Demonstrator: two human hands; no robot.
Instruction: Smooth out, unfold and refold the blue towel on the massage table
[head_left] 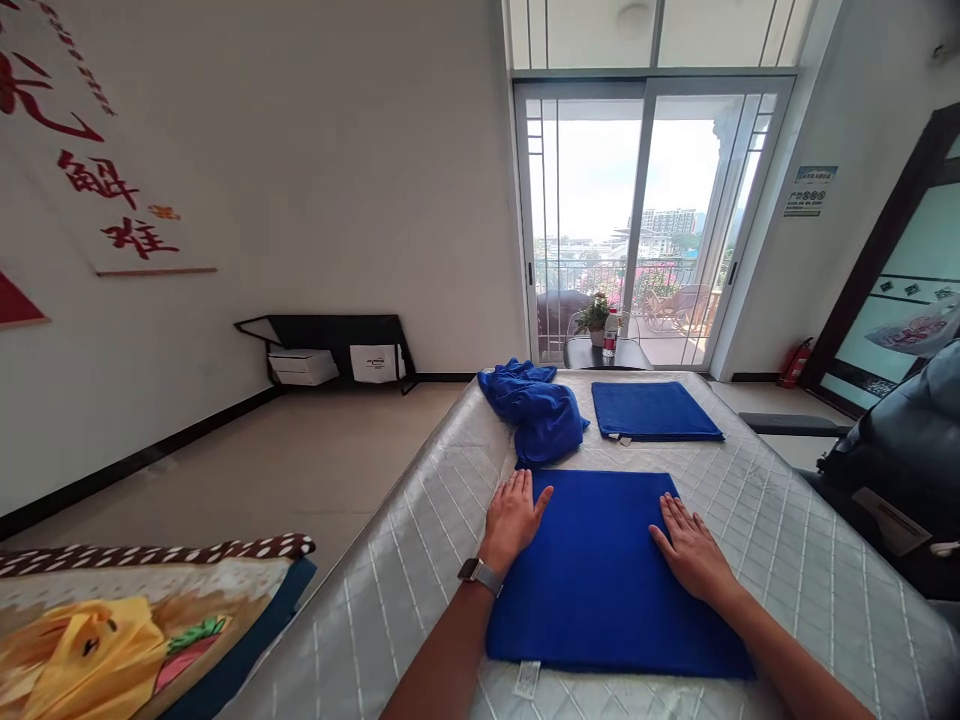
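A flat blue cushion cover (600, 580) lies right in front of me on the quilted mattress (420, 580), a white tag sticking out at its near edge. My left hand (515, 518) rests on its left edge, palm down with the fingers out, a watch on that wrist. On the right edge lies my right hand (690, 548), flat with the fingers stretched forward. Beyond, a second blue cushion cover (654, 410) lies flat, its tag towards me. A crumpled heap of blue cloth (541, 412) sits at the far left, just past my left hand.
Left of the mattress lies a patterned blanket (150, 630). A black rack (337, 345) with white boxes stands by the wall. Past the mattress's far end are a small table (577, 352) with a plant and a bottle (610, 332). A black chair (900, 440) stands right.
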